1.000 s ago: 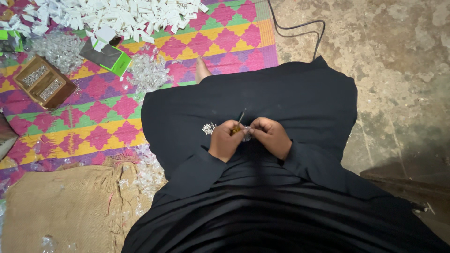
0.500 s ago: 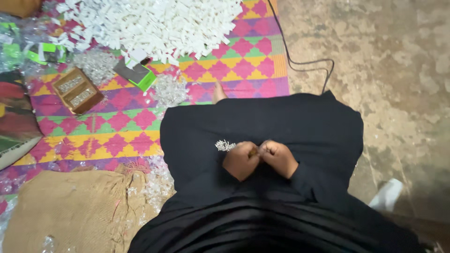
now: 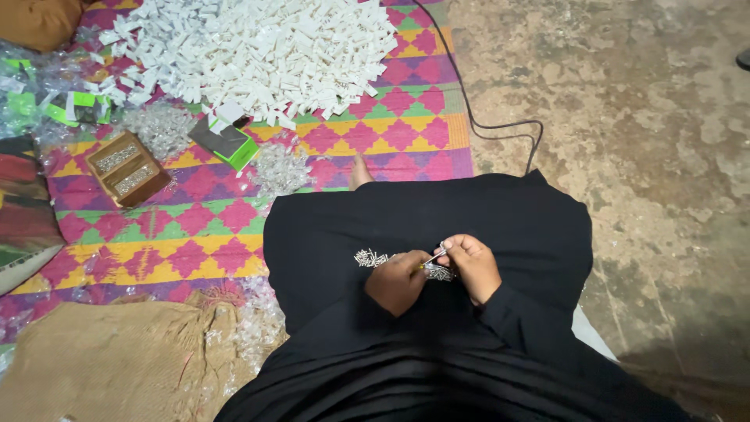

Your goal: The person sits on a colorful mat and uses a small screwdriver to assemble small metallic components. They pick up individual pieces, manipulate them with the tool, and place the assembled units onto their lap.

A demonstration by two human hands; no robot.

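Hands are meeting over the lap, on the black cloth [image 3: 484,219] of the person's garment. The left hand [image 3: 397,283] is curling closed, its fingers pinching one end of a thin pale stick-like piece [image 3: 432,257]; the right hand [image 3: 473,267] is closing on the other end with thumb and fingertips. Just under the right hand and a little beyond the left hand, small silver metal pieces [image 3: 373,258] are lying in a loose cluster on the cloth.

These pieces are looking light, hard and stiff, probably a bit slippery, so a fine fingertip pinch at the ends is seeming the best hold. They are so small that they could easily roll off the soft lap.

Far in front of the hands, a heap of white plastic parts [image 3: 258,51] is resting on the patterned mat [image 3: 391,141], with a wooden box [image 3: 127,169] off to the left side.

The exact shape of the thin piece is too small to make out, and the palms and most fingertips are hiding from the camera.
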